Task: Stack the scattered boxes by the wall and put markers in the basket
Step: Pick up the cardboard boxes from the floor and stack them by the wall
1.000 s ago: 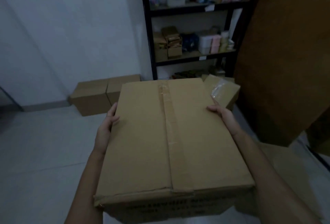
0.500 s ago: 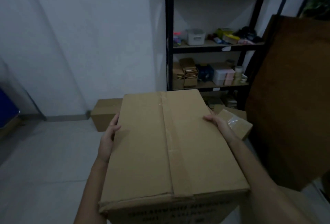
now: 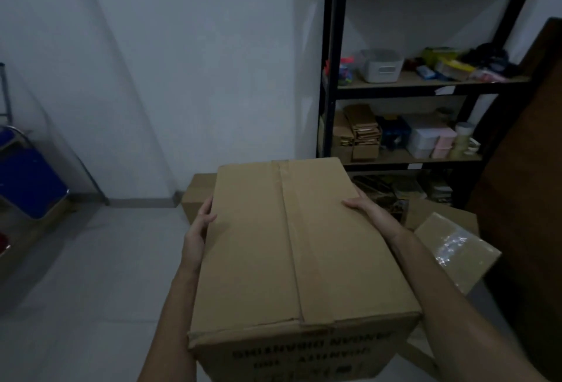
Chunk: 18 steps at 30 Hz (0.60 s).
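I carry a large taped cardboard box in front of me, its printed side facing me. My left hand presses its left side and my right hand grips its right top edge. Behind it a brown box stands on the floor against the white wall, mostly hidden. A smaller box with shiny tape lies to the right on the floor. A white basket sits on the middle shelf, with colourful markers beside it.
A black metal shelving unit holds small boxes and containers at the right. A dark brown panel leans at the far right. A blue folding chair stands at the left. Grey tiled floor stretches left of me.
My view has lifted and neared the wall. More of the shelves shows, the floor box is now mostly hidden behind the carried box, and the blue chair has come into view. Both hands keep their hold.
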Each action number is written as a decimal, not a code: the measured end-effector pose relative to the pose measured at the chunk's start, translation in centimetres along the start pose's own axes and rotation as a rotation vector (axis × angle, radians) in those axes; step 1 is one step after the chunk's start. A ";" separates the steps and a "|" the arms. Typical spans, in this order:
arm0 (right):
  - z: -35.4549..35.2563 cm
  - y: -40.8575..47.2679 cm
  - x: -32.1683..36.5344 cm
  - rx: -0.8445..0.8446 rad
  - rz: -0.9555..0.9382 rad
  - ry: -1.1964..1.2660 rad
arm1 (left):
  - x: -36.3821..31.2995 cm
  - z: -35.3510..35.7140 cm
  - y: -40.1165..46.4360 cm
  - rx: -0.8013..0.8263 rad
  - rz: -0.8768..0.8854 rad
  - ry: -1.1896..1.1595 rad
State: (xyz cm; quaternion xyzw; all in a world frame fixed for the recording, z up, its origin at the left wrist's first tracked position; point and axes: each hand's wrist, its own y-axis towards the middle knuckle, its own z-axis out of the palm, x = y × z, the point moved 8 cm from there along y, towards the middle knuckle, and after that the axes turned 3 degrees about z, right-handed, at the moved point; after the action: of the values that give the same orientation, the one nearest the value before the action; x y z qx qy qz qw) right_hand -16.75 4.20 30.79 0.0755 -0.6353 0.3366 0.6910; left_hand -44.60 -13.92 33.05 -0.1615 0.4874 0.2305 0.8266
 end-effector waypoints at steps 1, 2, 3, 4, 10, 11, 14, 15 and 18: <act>0.2 2.0 -0.1 -0.002 0.013 -0.018 | 0.2 -0.6 1.7 -0.018 -0.003 0.005; 0.4 3.3 -0.3 -0.004 0.025 -0.044 | 0.7 -1.1 3.0 -0.033 -0.009 0.021; 0.5 4.6 -0.7 -0.006 0.035 -0.063 | 1.2 -1.5 4.0 -0.048 -0.016 0.034; 0.6 6.3 -1.1 -0.005 0.043 -0.070 | 1.7 -2.1 5.4 -0.068 -0.022 0.036; 0.9 19.8 -1.0 0.041 0.135 -0.103 | 3.9 -4.6 16.6 -0.147 -0.036 0.080; 1.1 22.0 -0.8 0.059 0.157 -0.103 | 4.1 -5.2 18.2 -0.169 -0.024 0.092; 1.8 28.9 0.1 0.080 0.191 -0.140 | 4.9 -6.6 22.3 -0.234 -0.026 0.152; 2.3 31.1 0.4 0.084 0.203 -0.164 | 5.2 -7.2 23.6 -0.255 -0.021 0.165; 3.8 37.6 1.2 0.076 0.229 -0.237 | 5.6 -9.0 28.5 -0.314 0.005 0.220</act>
State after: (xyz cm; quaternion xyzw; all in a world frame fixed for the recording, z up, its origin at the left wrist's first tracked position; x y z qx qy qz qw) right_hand -41.01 31.29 20.39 0.0678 -0.7034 0.4259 0.5651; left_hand -64.17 6.85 22.66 -0.3118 0.5334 0.2865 0.7322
